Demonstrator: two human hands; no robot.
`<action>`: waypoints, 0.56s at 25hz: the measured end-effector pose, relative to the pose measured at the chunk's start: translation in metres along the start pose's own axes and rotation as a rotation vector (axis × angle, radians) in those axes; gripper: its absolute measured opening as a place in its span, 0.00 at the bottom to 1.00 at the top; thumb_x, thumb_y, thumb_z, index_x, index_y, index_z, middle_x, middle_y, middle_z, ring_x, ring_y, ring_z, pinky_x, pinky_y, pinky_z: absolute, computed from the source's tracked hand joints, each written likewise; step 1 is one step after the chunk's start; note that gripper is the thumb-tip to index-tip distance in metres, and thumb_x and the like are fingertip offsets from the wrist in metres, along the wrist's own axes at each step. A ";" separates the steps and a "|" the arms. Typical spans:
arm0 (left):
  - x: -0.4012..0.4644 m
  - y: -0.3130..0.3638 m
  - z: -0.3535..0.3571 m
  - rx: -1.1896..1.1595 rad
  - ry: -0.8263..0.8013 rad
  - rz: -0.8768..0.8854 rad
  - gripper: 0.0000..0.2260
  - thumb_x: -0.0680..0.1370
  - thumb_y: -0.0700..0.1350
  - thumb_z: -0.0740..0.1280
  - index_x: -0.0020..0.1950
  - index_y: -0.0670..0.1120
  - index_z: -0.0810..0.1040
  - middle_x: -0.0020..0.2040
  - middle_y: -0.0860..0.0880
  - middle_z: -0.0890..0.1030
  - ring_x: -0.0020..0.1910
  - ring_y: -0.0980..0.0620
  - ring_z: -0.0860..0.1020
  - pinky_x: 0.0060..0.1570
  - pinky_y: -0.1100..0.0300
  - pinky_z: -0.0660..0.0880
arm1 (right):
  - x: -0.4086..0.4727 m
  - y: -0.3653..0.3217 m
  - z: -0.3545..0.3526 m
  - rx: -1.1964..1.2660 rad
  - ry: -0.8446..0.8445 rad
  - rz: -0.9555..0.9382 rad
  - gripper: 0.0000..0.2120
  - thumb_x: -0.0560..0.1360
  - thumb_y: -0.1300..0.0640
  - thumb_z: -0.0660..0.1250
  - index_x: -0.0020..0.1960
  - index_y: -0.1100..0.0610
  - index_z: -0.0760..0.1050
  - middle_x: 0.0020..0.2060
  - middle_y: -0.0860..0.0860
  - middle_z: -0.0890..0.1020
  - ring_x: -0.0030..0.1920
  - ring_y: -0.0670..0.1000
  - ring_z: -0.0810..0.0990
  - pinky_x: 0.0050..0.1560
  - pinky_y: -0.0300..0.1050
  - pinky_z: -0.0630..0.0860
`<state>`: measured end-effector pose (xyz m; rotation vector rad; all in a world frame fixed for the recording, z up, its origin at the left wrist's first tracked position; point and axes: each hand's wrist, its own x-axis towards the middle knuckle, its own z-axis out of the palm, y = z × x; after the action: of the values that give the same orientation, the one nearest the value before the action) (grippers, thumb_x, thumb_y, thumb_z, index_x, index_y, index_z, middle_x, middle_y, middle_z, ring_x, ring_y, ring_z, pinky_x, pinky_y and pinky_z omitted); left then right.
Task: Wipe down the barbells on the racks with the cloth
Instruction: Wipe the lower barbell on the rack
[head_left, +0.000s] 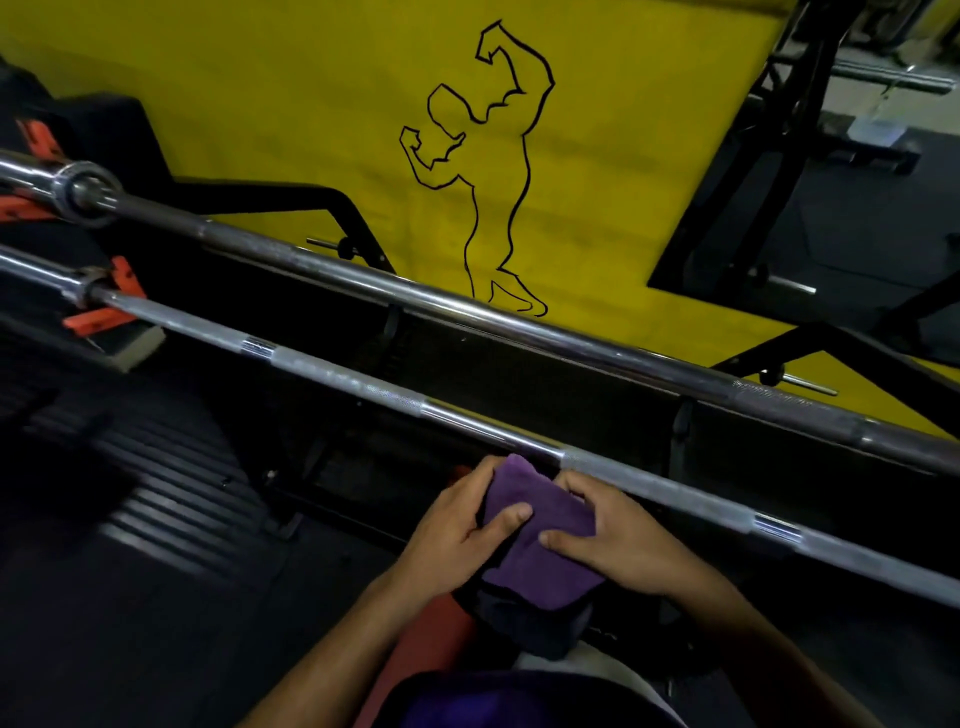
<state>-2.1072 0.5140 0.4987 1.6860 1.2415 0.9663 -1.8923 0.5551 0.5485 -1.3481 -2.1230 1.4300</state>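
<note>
A: So, where is the cloth (540, 530) at this moment?

B: Low in the view, about six o'clock, just on the near side of the near barbell (363, 387). Its top corner touches or overlaps the shaft. It looks folded into a purple pad.

A: And the hands?

B: Both grip it. The left hand (457, 535) lies at nine o'clock of the cloth, thumb pressed on top, fingers curled under its edge. The right hand (618, 540) lies at three o'clock, thumb on top too, fingers wrapped round the far edge.

A: Which step is that?

B: Readying the cloth, I think; wiping looks not yet begun.

A: Next?

B: Probably wrapping the pad over the bar and sliding along it. The far barbell (467, 306), toward twelve o'clock before the yellow wall (260, 78), waits after.
</note>
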 end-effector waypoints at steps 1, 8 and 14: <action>-0.002 -0.007 -0.001 0.004 -0.032 -0.044 0.17 0.80 0.55 0.70 0.67 0.57 0.74 0.57 0.55 0.81 0.57 0.53 0.81 0.59 0.51 0.77 | 0.000 0.001 -0.002 0.061 0.032 0.002 0.13 0.72 0.48 0.75 0.51 0.49 0.75 0.45 0.44 0.82 0.45 0.43 0.82 0.50 0.50 0.79; -0.002 -0.009 -0.009 -0.106 -0.112 -0.070 0.10 0.79 0.50 0.73 0.56 0.49 0.77 0.48 0.52 0.82 0.47 0.52 0.81 0.49 0.46 0.79 | 0.009 0.002 -0.015 0.018 -0.123 0.047 0.27 0.66 0.40 0.80 0.60 0.42 0.72 0.53 0.40 0.82 0.54 0.41 0.81 0.56 0.43 0.79; 0.011 -0.024 -0.023 -0.019 -0.003 -0.032 0.13 0.76 0.51 0.75 0.57 0.51 0.78 0.49 0.55 0.82 0.50 0.57 0.81 0.54 0.58 0.78 | 0.012 0.007 -0.029 0.194 -0.128 0.217 0.13 0.74 0.45 0.73 0.57 0.48 0.83 0.53 0.48 0.86 0.56 0.48 0.84 0.61 0.46 0.78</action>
<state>-2.1335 0.5328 0.4867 1.6476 1.2494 0.9533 -1.8765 0.5823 0.5536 -1.4825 -1.8975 1.8000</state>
